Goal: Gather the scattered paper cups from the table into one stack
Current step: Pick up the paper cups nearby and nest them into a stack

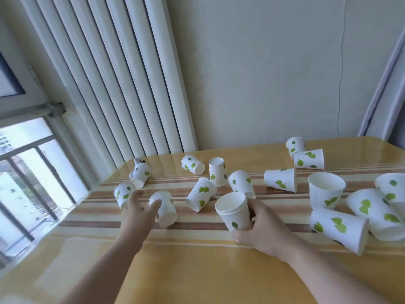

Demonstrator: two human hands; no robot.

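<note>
Several white paper cups with green leaf prints lie scattered over the yellow striped table. My right hand grips a short stack of cups, mouth up and tilted toward the left. My left hand reaches forward with fingers apart, between a cup lying on its side and an upside-down cup; its fingertips touch or nearly touch the lying one. More cups lie near the middle and in a cluster at the right. One cup stands upright at the right.
A white ribbed radiator rises behind the table's far left corner, next to a window. A plain wall backs the table. A small dark-and-white object sits at the far left edge behind a cup.
</note>
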